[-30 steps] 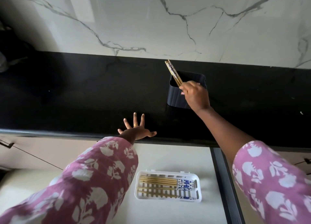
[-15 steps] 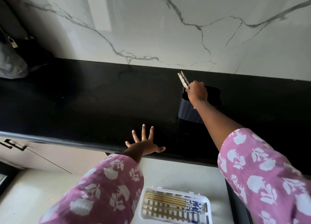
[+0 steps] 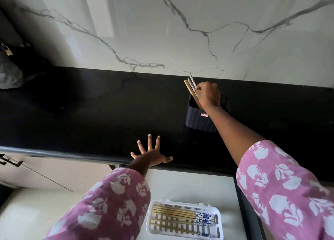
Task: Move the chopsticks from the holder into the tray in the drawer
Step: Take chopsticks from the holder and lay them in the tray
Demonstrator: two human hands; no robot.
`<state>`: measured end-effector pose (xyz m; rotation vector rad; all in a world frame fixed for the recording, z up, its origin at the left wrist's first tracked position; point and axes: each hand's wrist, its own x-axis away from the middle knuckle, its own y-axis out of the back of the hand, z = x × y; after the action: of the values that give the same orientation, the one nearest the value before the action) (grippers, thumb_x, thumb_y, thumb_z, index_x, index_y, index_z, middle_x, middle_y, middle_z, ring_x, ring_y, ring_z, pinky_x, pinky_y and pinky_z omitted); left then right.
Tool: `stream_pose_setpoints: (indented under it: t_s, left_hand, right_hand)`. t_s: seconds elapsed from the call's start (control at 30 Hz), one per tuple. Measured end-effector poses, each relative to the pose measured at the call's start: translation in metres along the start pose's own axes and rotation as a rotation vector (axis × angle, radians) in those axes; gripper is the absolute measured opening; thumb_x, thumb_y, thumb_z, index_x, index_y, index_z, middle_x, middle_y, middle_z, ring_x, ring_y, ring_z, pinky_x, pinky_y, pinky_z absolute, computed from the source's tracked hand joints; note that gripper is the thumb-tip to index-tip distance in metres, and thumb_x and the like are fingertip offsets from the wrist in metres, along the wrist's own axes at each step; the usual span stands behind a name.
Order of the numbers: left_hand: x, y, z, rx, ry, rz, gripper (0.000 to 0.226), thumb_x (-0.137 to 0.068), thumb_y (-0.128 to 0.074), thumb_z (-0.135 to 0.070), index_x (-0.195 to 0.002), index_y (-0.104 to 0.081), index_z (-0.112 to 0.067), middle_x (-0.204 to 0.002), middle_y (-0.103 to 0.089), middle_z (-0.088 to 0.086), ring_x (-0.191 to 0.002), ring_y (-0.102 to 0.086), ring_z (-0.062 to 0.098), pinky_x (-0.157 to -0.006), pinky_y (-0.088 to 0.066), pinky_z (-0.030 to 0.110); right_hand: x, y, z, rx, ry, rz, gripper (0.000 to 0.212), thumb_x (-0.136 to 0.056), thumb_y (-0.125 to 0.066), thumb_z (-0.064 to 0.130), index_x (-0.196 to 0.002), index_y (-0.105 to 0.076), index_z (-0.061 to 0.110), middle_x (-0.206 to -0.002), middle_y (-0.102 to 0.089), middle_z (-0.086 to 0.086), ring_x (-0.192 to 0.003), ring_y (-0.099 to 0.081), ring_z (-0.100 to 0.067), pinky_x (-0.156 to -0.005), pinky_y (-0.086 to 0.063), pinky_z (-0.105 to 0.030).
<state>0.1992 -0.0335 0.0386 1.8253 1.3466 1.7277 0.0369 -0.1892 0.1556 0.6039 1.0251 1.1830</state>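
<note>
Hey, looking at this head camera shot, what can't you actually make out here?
- Inside of the holder: hidden by the right hand, so any chopsticks left can't be counted.
- Held chopsticks: lower ends covered by that hand and the holder wall.
- Holder's red label: too small to read.
- Tray: its near edge is cut off by the bottom of the frame.
- Dark objects at far left: shadowed, cropped.

A black countertop (image 3: pixel 81 113) runs below a white veined marble wall (image 3: pixel 180 23).
</note>
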Motion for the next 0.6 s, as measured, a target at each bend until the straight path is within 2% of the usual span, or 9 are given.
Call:
stream_pose_setpoints:
  t_s: [0.13,0.27,0.37,0.43,0.47,0.53,0.6]
  left_hand:
    - [0.001,-0.004,0.003,0.047,-0.027,-0.054,0.1,-0.077,-0.052,-0.072,-0.147,0.014,-0.043,-0.153,0.032,-0.012,-0.141,0.027,0.036,-0.108,0.001,0.067]
    - [0.007,-0.009,0.005,0.088,-0.029,-0.102,0.098,-0.08,-0.055,-0.066,-0.149,0.01,-0.04,-0.155,0.028,-0.012,-0.142,0.028,0.032,-0.11,0.004,0.063]
    - [0.008,-0.003,-0.003,0.142,0.017,-0.068,0.095,-0.083,-0.052,-0.065,-0.151,0.006,-0.035,-0.157,0.025,-0.006,-0.144,0.022,0.033,-0.113,0.001,0.06]
    - [0.012,0.007,-0.018,0.274,0.001,-0.064,0.088,-0.086,-0.047,-0.064,-0.153,-0.006,-0.026,-0.159,0.019,0.001,-0.145,0.016,0.036,-0.116,-0.003,0.057]
    - [0.016,0.013,-0.027,0.401,-0.045,-0.063,0.081,-0.089,-0.045,-0.062,-0.152,-0.015,-0.022,-0.161,0.01,0.004,-0.146,0.009,0.037,-0.117,-0.006,0.056]
    - [0.027,0.026,-0.047,0.793,-0.164,-0.055,0.067,-0.093,-0.043,-0.056,-0.145,-0.037,-0.013,-0.157,-0.022,0.011,-0.145,-0.017,0.034,-0.117,-0.018,0.048]
    - [0.043,0.04,-0.067,1.138,-0.274,-0.028,0.058,-0.095,-0.043,-0.051,-0.13,-0.054,-0.006,-0.14,-0.05,0.012,-0.136,-0.039,0.029,-0.109,-0.028,0.036]
  right_hand:
    - [0.005,0.032,0.007,-0.191,0.075,-0.163,0.018,-0.088,-0.062,0.018,-0.093,-0.073,0.004,-0.09,-0.074,-0.018,-0.085,-0.068,-0.033,-0.073,-0.056,-0.04]
    - [0.021,0.079,0.015,-0.368,0.119,-0.378,0.018,-0.084,-0.068,0.017,-0.092,-0.074,0.002,-0.087,-0.076,-0.014,-0.079,-0.07,-0.024,-0.077,-0.053,-0.03]
    - [0.038,0.109,0.018,-0.563,0.068,-0.515,0.02,-0.081,-0.071,0.013,-0.095,-0.074,-0.001,-0.089,-0.076,-0.014,-0.076,-0.067,-0.014,-0.076,-0.053,-0.023]
    - [0.051,0.12,0.016,-0.711,-0.032,-0.576,0.019,-0.081,-0.071,0.015,-0.094,-0.074,0.001,-0.085,-0.075,-0.011,-0.075,-0.065,-0.011,-0.075,-0.054,-0.024]
    - [0.056,0.122,0.014,-0.8,-0.088,-0.605,0.019,-0.081,-0.071,0.016,-0.093,-0.075,0.002,-0.082,-0.075,-0.009,-0.075,-0.066,-0.013,-0.076,-0.056,-0.028]
    - [0.068,0.126,0.011,-0.989,-0.174,-0.657,0.017,-0.08,-0.071,0.017,-0.089,-0.075,0.003,-0.072,-0.071,-0.003,-0.073,-0.066,-0.018,-0.075,-0.058,-0.035]
    - [0.082,0.126,0.012,-1.14,-0.267,-0.698,0.016,-0.08,-0.072,0.013,-0.091,-0.074,0.001,-0.066,-0.067,0.001,-0.067,-0.066,-0.014,-0.07,-0.057,-0.026]
